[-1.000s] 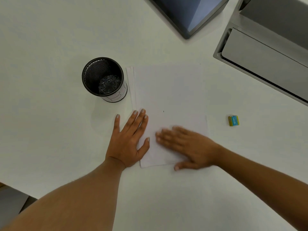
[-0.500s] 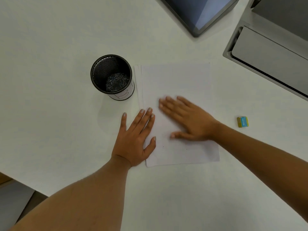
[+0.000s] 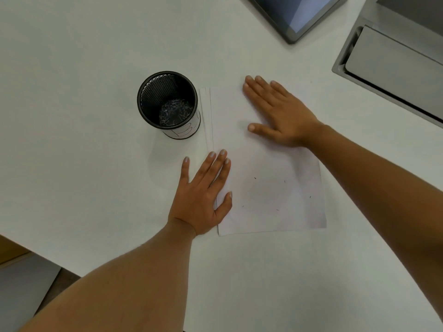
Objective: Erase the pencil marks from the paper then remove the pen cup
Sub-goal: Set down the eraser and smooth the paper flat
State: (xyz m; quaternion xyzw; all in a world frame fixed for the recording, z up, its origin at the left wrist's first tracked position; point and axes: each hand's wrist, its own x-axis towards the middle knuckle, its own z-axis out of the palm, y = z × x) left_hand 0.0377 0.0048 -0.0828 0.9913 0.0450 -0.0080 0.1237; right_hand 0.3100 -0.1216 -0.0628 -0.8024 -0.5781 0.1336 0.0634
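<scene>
A white sheet of paper (image 3: pixel 268 188) lies on the white table, on top of a few other sheets whose edges show at its left. A faint grey smudge and a few tiny dark specks sit on its lower half. My left hand (image 3: pixel 203 195) rests flat on the paper's left edge, fingers apart. My right hand (image 3: pixel 278 113) lies flat on the paper's upper part, fingers spread, holding nothing. The black mesh pen cup (image 3: pixel 169 104) stands upright just left of the paper's top corner, with dark shavings inside. The eraser is hidden behind my right forearm or out of view.
The white table (image 3: pixel 84 116) runs to its near left edge, with floor below. A dark tablet or screen (image 3: pixel 294 15) sits at the top. A grey metal tray or cable box (image 3: pixel 395 68) occupies the top right corner.
My right hand has swept from the paper's bottom up to its top part. My left hand has stayed on the left edge. The eraser is no longer visible.
</scene>
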